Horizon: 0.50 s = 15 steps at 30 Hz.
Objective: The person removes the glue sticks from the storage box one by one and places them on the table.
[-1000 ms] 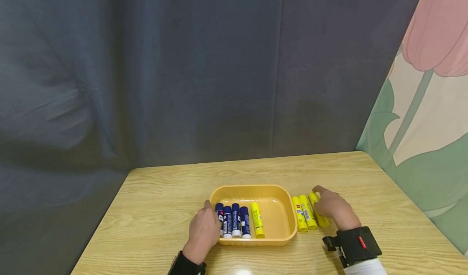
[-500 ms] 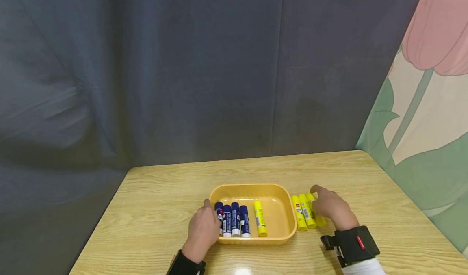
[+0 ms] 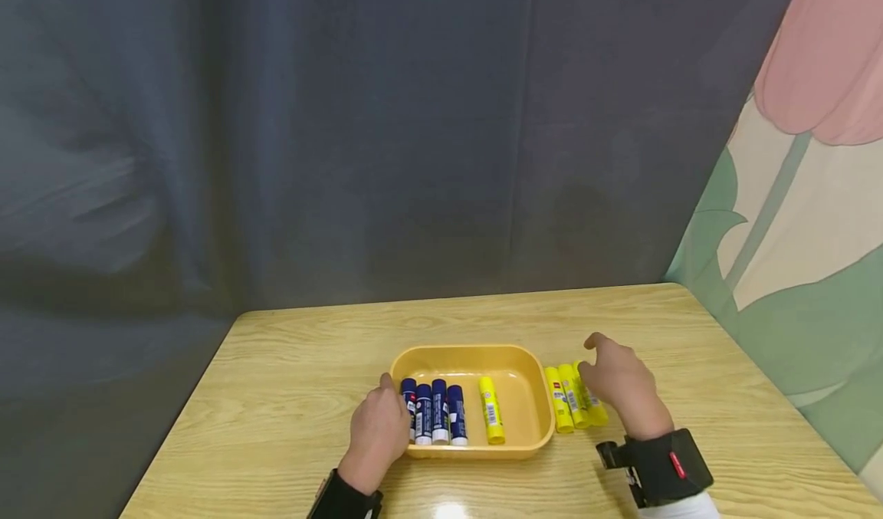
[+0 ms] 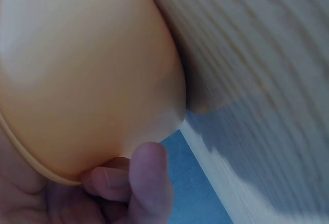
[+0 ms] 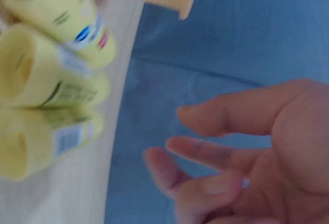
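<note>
left hand gripping tray, right hand half-curled near yellow tubes

No words can be read: print is blurred on the dark-blue cylindrical sticks and yellow plastic cylindrical sticks, one showing a blue oval and red mark, another a barcode; the red tag on the black wristband is illegible
</note>
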### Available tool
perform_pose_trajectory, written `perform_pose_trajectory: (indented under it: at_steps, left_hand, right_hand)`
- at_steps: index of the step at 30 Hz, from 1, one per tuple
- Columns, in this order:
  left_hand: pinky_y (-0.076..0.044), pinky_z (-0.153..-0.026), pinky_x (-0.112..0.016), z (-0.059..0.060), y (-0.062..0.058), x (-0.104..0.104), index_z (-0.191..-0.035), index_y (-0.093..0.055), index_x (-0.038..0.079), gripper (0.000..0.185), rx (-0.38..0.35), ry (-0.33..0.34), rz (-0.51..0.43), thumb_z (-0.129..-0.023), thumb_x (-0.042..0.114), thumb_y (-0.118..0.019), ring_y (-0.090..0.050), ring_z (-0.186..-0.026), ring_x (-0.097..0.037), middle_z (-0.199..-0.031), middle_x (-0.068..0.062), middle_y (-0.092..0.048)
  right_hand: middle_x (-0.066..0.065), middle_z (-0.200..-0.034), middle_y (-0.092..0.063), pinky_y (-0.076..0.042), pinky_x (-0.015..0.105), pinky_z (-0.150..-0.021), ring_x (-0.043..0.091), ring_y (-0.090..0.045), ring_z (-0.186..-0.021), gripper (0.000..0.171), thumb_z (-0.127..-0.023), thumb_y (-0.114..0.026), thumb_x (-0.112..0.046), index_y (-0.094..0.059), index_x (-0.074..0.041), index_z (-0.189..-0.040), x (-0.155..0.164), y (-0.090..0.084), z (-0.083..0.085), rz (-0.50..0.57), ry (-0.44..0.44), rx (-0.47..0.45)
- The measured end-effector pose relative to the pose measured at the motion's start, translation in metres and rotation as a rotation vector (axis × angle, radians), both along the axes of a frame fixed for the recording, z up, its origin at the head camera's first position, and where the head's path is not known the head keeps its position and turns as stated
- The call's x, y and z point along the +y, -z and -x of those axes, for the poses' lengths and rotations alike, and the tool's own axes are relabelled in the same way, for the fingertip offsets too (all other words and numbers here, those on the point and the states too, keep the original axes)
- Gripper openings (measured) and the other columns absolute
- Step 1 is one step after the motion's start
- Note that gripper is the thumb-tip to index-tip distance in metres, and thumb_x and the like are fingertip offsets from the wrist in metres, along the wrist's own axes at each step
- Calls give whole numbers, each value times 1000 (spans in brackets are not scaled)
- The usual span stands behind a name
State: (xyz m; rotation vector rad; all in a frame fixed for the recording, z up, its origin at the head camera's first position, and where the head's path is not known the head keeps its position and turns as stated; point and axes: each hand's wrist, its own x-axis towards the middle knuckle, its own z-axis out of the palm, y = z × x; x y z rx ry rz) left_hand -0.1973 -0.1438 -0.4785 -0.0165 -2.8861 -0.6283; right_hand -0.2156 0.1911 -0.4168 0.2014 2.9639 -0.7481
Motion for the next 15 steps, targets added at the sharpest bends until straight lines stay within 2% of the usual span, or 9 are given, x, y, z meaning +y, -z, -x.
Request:
perform_pose_trajectory:
  at_steps: [4,8,15]
  left_hand:
    - [-56,-59,-42,0,-2,2,-130,-47,-17,42,-15,-4,4,-100,13,-50,-70,-75,-33,-91,-25,-66]
    - [-55,-58,-42,1,-3,2,-128,-48,-16,40,-12,-13,5,-100,12,-51,-69,-73,-33,-89,-23,-66]
    - [-55,-60,-45,1,1,0,-124,-50,-16,37,-2,-2,-4,-99,11,-51,-69,-74,-36,-86,-24,-66]
  right_hand:
    - [15,-86,-65,-45,34,-53,22,-56,-63,38,-93,-59,-16,-57,6,-124,-12,-8,-8,6,15,120]
    - [9,-76,-63,-42,32,-49,19,-52,-56,29,-92,-60,-15,-63,4,-114,-29,-13,-14,9,1,216]
    - [4,-69,-60,-42,29,-47,15,-50,-52,19,-90,-66,-14,-68,1,-103,-60,-11,-21,-12,-49,290]
